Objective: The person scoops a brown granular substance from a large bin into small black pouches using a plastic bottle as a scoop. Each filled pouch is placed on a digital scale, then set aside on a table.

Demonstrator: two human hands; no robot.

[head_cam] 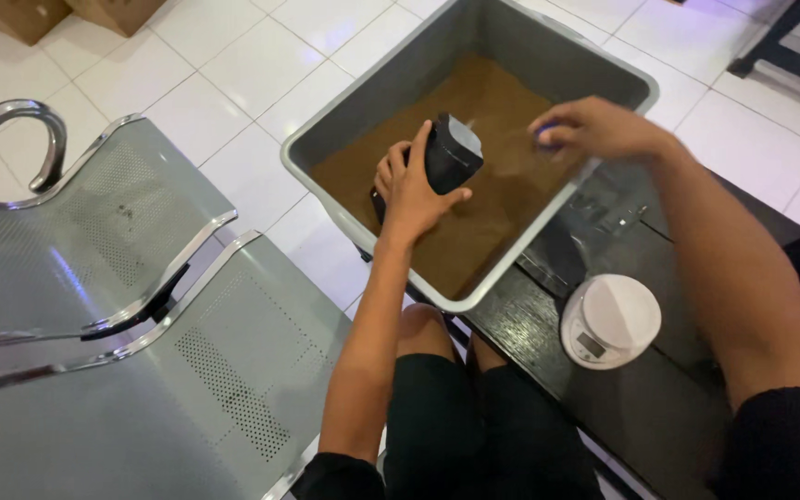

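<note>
Left hand: fingers wrapped closed around a black pouch, gripping its side.
Right hand: fingers curled on a small blue thing; blurred, so I cannot tell how tight the grip is.
Pouch place: over the brown powder in the grey tub, near its left wall.
Pouch axis: upright, tilted, mouth toward the tub's far right corner.
Handling: likely light, soft, crushable; hold at mid-body.
Nearby: white scale on the dark table; metal bench to the left.

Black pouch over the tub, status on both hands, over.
Left hand gripping black pouch above brown powder in grey tub. Right hand closed on small blue item, blurred. White scale on the dark table, apart.
</note>
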